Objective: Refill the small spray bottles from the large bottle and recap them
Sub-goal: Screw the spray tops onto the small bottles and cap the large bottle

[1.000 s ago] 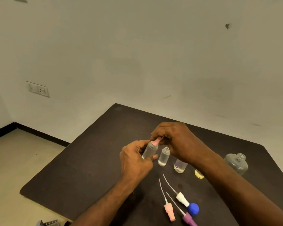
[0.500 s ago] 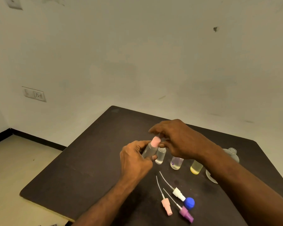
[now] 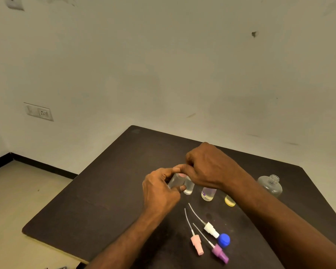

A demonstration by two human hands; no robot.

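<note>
Dark table (image 3: 105, 200): four small bottles (image 3: 208, 194), three spray heads (image 3: 210, 229).

**Bottles in a row, pump heads in front**

On the counter (image 3: 105, 191), three small bottles stand in a row: one (image 3: 189, 188) at centre, another (image 3: 208, 195) at its 3 o'clock, a third (image 3: 229, 201) beyond. The large bottle (image 3: 270, 186) sits farther at 3 o'clock. Three pump heads (image 3: 210, 229) and a cap (image 3: 223, 240) lie at 6 o'clock. A held bottle (image 3: 174, 181) is at 9 o'clock.
</note>
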